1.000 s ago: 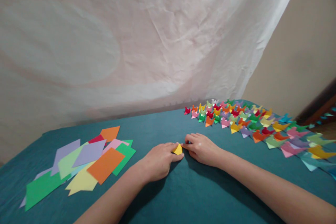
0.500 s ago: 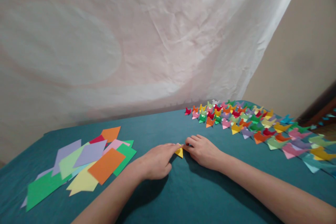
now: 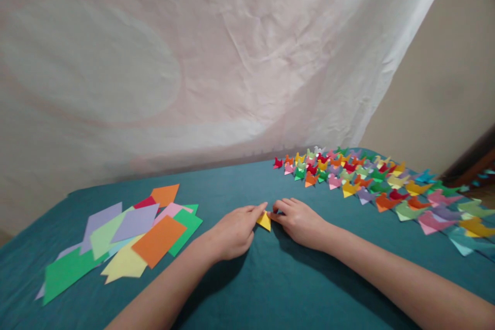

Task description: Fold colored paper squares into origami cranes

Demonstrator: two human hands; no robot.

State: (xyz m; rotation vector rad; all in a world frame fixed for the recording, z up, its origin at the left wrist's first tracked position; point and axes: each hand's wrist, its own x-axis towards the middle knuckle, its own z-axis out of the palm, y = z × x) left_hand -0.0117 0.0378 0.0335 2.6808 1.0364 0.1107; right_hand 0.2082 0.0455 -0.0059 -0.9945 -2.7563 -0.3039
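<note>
Between my hands, low over the teal cloth, is a small piece of yellow folded paper (image 3: 264, 221) with a pointed corner towards me. My left hand (image 3: 236, 231) pinches its left side, the index finger stretched along the upper edge. From the other side, my right hand (image 3: 297, 220) has its fingers curled, and the fingertips meet the paper's right edge. Fingers cover part of the paper, so its full shape is hidden.
Loose coloured paper sheets (image 3: 158, 241) overlap in a pile at the left. Rows of small folded paper birds (image 3: 350, 189) stand at the right and far right. The teal tablecloth (image 3: 228, 180) reaches a pale hanging sheet (image 3: 216, 72) behind.
My left index finger has straightened and lifted a little, leaving more of the yellow paper showing. My right hand has hardly moved. The view has shifted slightly.
</note>
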